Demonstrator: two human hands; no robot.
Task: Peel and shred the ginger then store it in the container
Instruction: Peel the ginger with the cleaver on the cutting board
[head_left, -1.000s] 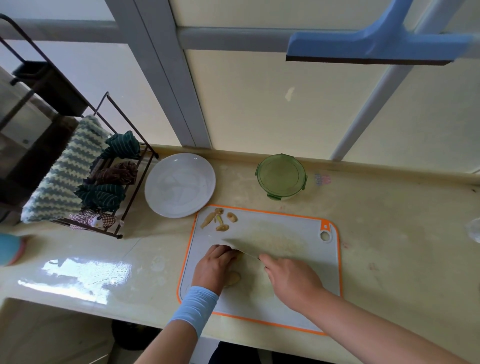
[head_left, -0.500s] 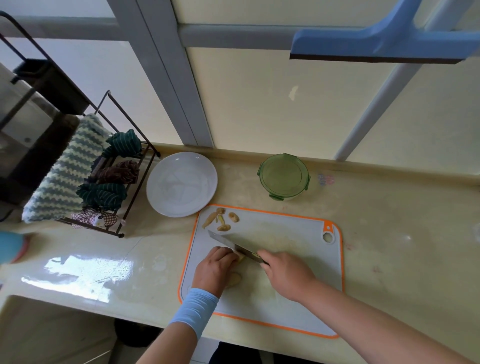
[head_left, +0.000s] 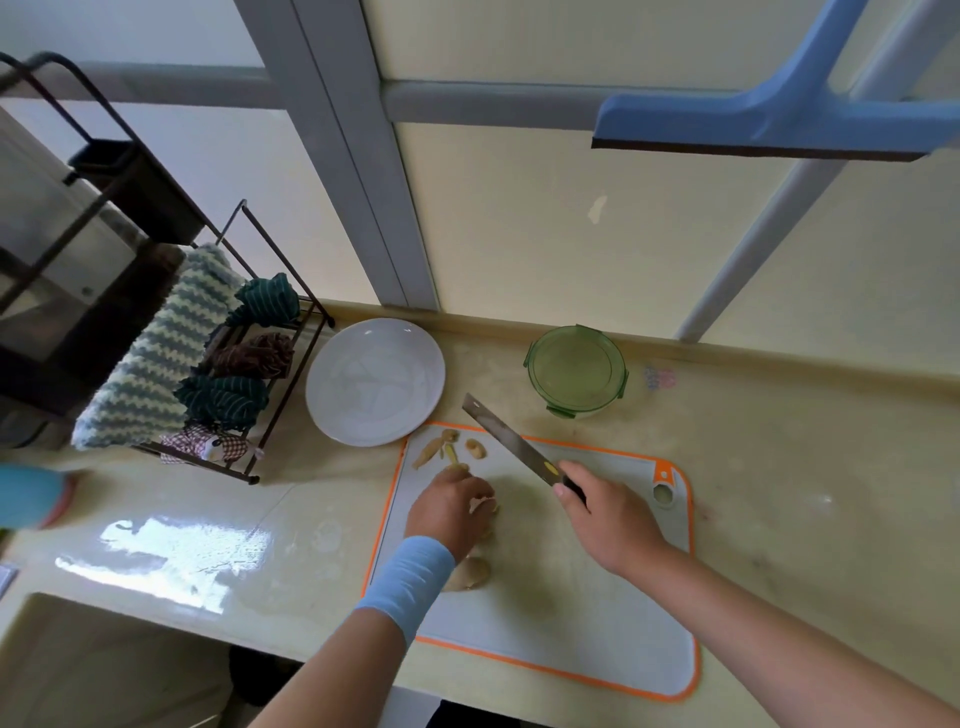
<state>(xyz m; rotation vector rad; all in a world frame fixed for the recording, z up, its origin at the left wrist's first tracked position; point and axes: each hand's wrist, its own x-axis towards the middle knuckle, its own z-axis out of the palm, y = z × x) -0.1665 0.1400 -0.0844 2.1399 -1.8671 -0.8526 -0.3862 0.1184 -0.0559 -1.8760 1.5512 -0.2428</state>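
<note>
Well, far L: dark wire rack (head_left: 270, 395) w/ a green-and-white zigzag knitted cloth (head_left: 156, 358) draped on it & rolled striped cloths beside that. Next, round white plate (head_left: 374, 382) sits on the pale yellow worktop (head_left: 805, 467), just beside the far L corner of the white plastic cutting board w/ orange rim (head_left: 597, 623). Tan peel scraps (head_left: 431, 449) lie in that corner. My L hand (head_left: 449, 512), light blue wristband (head_left: 405, 584) on the wrist, is on the board, fingers curled over a pale peeled ginger lump (head_left: 485, 505), holding it down. A 2nd ginger lump (head_left: 470, 571) lies by my wrist, nearer me. Steel-bladed knife (head_left: 506, 439) slants from far L down to my R hand (head_left: 610, 519), which is wrapped round its dark handle; the tip sits past the board's far edge. Round green container (head_left: 576, 369) stands beyond the board, lid on, well apart from the ginger.
</note>
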